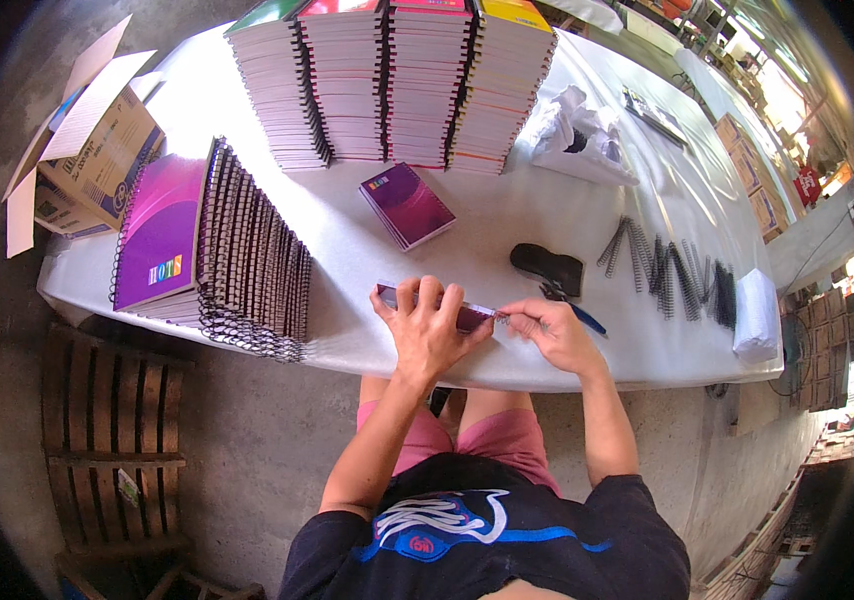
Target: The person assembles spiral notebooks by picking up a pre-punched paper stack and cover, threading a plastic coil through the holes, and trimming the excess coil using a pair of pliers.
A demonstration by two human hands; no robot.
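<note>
My left hand [427, 328] is closed over a small purple notebook [473, 317] near the table's front edge, fingers on its far side and thumb towards its right end. At that right end my right hand [550, 332] pinches a dark wire spiral [502, 316] against the notebook's edge; most of the spiral is hidden by the fingers. Just beyond lies a small purple notebook [409, 206], flat on the table. A black, shoe-shaped object [547, 266] rests past my right hand, beside a blue-handled tool [590, 320] partly covered by it. Loose black spirals [669, 275] lie farther right.
Spiral-bound purple notebooks [159, 232] are piled at the left. Tall stacks of bound books [427, 95] stand at the back. An open cardboard box [92, 185], a white plastic bag [587, 145] and a white wrapped packet [756, 315] surround the white-covered table [347, 260]. Wooden pallets [117, 440] lie on the floor.
</note>
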